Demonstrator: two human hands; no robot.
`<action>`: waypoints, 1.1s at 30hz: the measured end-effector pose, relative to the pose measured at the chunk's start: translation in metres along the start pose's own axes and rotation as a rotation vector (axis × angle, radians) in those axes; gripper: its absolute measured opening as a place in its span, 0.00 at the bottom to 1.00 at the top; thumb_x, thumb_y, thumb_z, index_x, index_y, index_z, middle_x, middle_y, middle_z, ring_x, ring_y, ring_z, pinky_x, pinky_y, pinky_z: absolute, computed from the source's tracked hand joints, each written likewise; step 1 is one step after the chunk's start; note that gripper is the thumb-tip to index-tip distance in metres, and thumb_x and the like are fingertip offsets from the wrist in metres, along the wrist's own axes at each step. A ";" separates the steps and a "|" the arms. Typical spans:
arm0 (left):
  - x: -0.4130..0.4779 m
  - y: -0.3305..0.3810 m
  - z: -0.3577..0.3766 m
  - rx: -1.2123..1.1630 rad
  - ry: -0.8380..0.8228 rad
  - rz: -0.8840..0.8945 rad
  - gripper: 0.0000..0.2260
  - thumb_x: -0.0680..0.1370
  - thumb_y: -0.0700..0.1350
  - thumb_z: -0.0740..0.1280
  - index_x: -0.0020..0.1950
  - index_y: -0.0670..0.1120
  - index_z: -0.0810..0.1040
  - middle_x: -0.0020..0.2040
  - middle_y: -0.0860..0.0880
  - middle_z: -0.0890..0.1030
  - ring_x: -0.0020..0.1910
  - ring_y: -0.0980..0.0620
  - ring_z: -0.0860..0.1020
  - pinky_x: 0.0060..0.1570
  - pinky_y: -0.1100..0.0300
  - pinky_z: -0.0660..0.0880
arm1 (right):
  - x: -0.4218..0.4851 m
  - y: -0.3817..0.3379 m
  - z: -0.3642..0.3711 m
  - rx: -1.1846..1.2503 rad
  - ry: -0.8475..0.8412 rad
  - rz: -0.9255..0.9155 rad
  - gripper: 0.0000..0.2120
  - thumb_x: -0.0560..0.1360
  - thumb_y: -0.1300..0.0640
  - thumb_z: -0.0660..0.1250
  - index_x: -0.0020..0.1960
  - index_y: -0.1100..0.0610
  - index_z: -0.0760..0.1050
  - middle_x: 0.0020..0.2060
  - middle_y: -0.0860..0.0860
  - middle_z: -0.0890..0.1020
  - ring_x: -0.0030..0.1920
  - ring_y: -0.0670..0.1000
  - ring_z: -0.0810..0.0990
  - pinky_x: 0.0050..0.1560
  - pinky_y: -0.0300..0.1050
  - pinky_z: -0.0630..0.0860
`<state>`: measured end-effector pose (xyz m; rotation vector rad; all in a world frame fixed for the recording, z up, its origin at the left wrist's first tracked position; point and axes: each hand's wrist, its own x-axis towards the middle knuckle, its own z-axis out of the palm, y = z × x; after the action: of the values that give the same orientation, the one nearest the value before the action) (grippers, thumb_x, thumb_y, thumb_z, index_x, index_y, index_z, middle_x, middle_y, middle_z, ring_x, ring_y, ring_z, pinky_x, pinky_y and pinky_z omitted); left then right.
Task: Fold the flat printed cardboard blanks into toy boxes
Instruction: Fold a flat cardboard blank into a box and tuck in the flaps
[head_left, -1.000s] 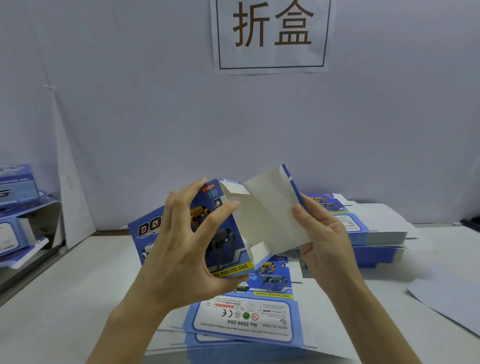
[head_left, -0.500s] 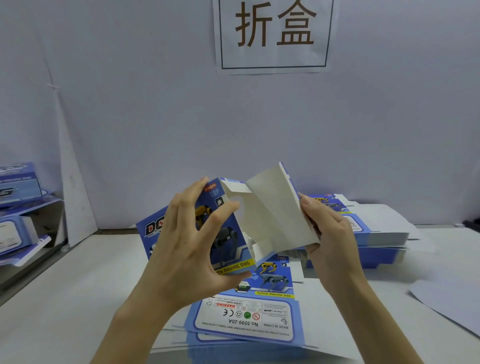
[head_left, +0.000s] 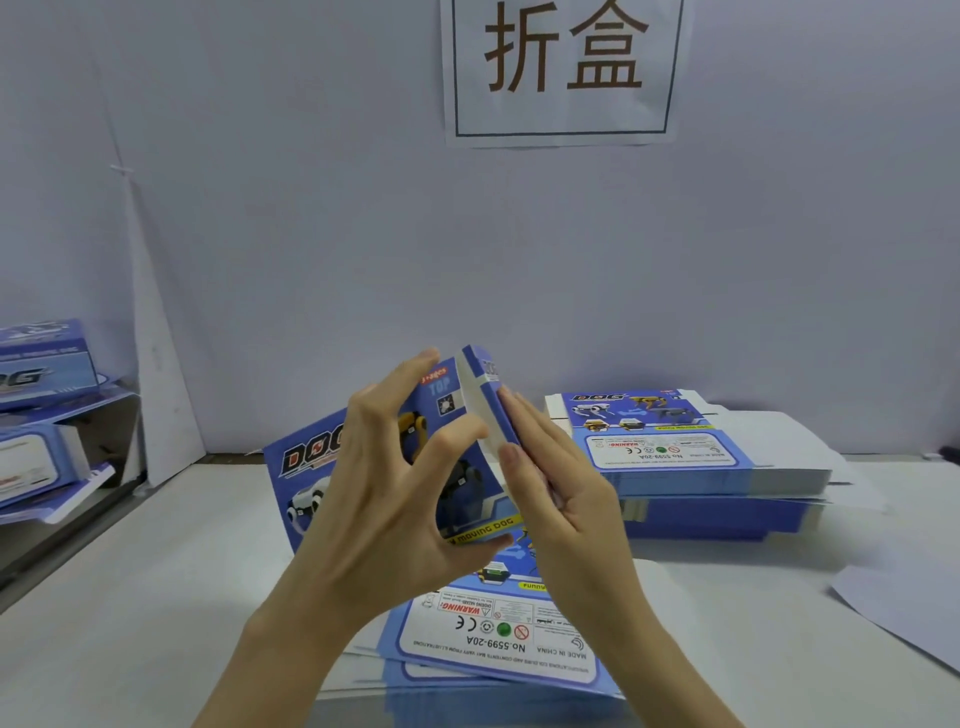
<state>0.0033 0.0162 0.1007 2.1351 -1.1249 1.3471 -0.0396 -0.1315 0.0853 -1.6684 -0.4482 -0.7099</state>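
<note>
Blue box (head_left: 447, 405), clamped in left hand (head_left: 384, 499) fingers (head_left: 400, 376), flap (head_left: 485, 395) pressed by right hand (head_left: 566, 499), fingers straight, partly hides stacked blanks (head_left: 493, 644).

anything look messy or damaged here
Nothing looks damaged or spilled. The far stack of blanks is untidy: its layers are offset, with flaps sticking out at the right. The near stack is fanned too. The half-folded box looks sound.

The wall sign (head_left: 562, 111) reads "折盒"; the flat blank (head_left: 496, 646) "No.5599-20A".
</note>
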 end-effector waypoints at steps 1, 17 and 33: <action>0.000 0.000 0.000 -0.003 0.006 -0.002 0.32 0.67 0.68 0.68 0.62 0.50 0.66 0.70 0.44 0.59 0.64 0.39 0.71 0.56 0.50 0.76 | -0.001 -0.001 0.001 -0.013 0.001 0.004 0.18 0.77 0.48 0.59 0.66 0.35 0.68 0.69 0.40 0.70 0.67 0.33 0.67 0.55 0.29 0.74; 0.014 0.028 -0.027 -0.174 0.149 -0.320 0.43 0.66 0.73 0.63 0.76 0.55 0.55 0.76 0.50 0.53 0.74 0.57 0.54 0.67 0.69 0.58 | 0.005 -0.027 -0.016 0.086 0.022 -0.276 0.19 0.72 0.52 0.70 0.63 0.50 0.75 0.64 0.47 0.74 0.68 0.54 0.71 0.57 0.42 0.75; 0.017 0.027 -0.033 -0.330 0.171 -0.333 0.39 0.70 0.59 0.68 0.76 0.45 0.58 0.76 0.49 0.62 0.74 0.57 0.60 0.70 0.66 0.61 | 0.009 -0.034 -0.025 -0.139 0.176 -0.406 0.10 0.78 0.56 0.61 0.57 0.49 0.78 0.60 0.49 0.77 0.63 0.46 0.76 0.57 0.34 0.70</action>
<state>-0.0332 0.0149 0.1281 1.8313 -0.8141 1.0834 -0.0596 -0.1489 0.1190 -1.6419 -0.6308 -1.2004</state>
